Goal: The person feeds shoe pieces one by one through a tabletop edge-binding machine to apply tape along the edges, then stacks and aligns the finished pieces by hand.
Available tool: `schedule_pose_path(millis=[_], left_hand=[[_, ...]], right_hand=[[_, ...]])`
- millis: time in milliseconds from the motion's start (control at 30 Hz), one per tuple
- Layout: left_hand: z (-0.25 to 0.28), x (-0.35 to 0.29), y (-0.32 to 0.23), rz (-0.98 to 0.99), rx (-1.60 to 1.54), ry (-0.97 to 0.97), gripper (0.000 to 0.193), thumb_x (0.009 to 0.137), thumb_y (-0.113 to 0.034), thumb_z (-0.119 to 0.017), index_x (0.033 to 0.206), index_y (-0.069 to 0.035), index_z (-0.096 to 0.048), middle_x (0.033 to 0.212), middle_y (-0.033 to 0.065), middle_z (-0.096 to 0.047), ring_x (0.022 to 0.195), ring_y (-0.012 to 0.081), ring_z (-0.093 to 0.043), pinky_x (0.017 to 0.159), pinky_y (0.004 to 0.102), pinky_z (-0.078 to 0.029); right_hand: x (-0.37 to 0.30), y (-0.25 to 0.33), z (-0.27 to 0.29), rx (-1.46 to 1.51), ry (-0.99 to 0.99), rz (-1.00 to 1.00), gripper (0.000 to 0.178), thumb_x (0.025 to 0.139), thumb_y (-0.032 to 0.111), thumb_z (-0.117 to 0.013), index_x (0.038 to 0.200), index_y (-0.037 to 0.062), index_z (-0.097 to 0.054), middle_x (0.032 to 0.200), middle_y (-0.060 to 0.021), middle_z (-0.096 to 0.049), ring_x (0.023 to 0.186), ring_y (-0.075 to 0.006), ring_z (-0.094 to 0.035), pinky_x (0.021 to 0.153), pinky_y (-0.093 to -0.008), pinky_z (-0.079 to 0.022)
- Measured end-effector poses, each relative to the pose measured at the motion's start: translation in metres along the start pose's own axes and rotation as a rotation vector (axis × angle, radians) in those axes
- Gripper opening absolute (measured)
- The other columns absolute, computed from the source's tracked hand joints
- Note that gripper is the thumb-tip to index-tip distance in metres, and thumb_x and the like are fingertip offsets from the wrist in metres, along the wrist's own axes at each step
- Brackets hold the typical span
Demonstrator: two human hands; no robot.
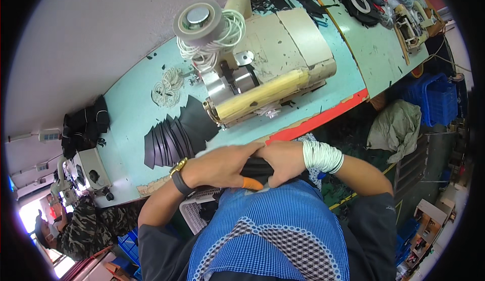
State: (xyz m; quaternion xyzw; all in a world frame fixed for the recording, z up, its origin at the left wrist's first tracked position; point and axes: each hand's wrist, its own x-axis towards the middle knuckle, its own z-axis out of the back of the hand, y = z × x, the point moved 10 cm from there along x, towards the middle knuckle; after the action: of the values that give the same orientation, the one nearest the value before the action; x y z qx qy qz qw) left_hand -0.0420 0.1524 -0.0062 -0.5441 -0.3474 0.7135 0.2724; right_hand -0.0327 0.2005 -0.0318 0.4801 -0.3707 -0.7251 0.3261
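Note:
Both my hands meet at the front of my blue checked apron [293, 213], gripping a bundle of dark, flat pieces [256, 168] between them. My left hand [225, 165] is closed on one side of the bundle, with an orange finger cover [251, 183] on its thumb. On the other side my right hand [284, 160] is closed too, its fingers partly hidden behind the bundle. White cord [323, 157] is wound around my right wrist. A fanned stack of black leather-like pieces [174, 137] lies on the light blue table [129, 91], beyond my left hand.
A cream machine [270, 48] with a yellow front bar stands past my hands, topped by a tape roll [199, 20] and coiled cord. The table's red edge [321, 122] runs right. Below my left forearm sits a white basket [191, 215]. Blue crates [439, 99] stand right; a person in camouflage [86, 228] is left.

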Motion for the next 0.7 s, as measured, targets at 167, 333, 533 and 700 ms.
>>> schedule_pose_path(millis=[167, 333, 533, 700], left_hand=[[-0.02, -0.012, 0.06, -0.114, -0.339, -0.325, 0.067, 0.081, -0.031, -0.079, 0.133, 0.001, -0.051, 0.113, 0.0179, -0.068, 0.105, 0.0252, -0.066, 0.091, 0.0345, -0.05], [-0.022, -0.001, 0.08, -0.159, -0.69, -0.332, 0.082, 0.083, -0.05, -0.073, 0.141, -0.001, -0.043, 0.133, 0.0145, -0.056, 0.121, 0.023, -0.055, 0.104, 0.0355, -0.042], [-0.021, -0.006, 0.089, -0.068, -0.537, -0.432, 0.095, 0.062, -0.031, -0.093, 0.139, 0.002, -0.046, 0.133, 0.0132, -0.056, 0.119, 0.0177, -0.055, 0.105, 0.0335, -0.04], [-0.017, -0.011, 0.098, -0.121, -0.763, -0.473, 0.079, 0.069, -0.023, -0.089, 0.134, 0.002, -0.051, 0.125, 0.012, -0.061, 0.115, 0.0179, -0.058, 0.102, 0.0331, -0.043]], right_hand=[[-0.033, -0.037, 0.004, 0.49, -0.206, -0.015, 0.066, 0.083, 0.045, -0.074, 0.123, -0.0048, -0.06, 0.107, -0.0165, -0.067, 0.1, -0.0242, -0.065, 0.089, -0.0337, -0.05], [-0.029, -0.063, 0.0, 0.603, -0.718, -0.097, 0.044, 0.095, 0.029, -0.062, 0.124, -0.004, -0.059, 0.111, -0.0112, -0.066, 0.103, -0.0171, -0.06, 0.096, -0.0306, -0.044], [-0.01, -0.101, -0.017, 1.023, -0.832, -0.16, 0.03, 0.093, 0.016, -0.053, 0.109, -0.0049, -0.068, 0.1, -0.0106, -0.069, 0.099, -0.0177, -0.063, 0.091, -0.0284, -0.046], [-0.009, -0.102, -0.024, 1.155, -0.819, -0.168, 0.031, 0.094, 0.019, -0.053, 0.104, -0.0057, -0.069, 0.097, -0.0109, -0.07, 0.092, -0.0173, -0.064, 0.088, -0.0276, -0.047]])
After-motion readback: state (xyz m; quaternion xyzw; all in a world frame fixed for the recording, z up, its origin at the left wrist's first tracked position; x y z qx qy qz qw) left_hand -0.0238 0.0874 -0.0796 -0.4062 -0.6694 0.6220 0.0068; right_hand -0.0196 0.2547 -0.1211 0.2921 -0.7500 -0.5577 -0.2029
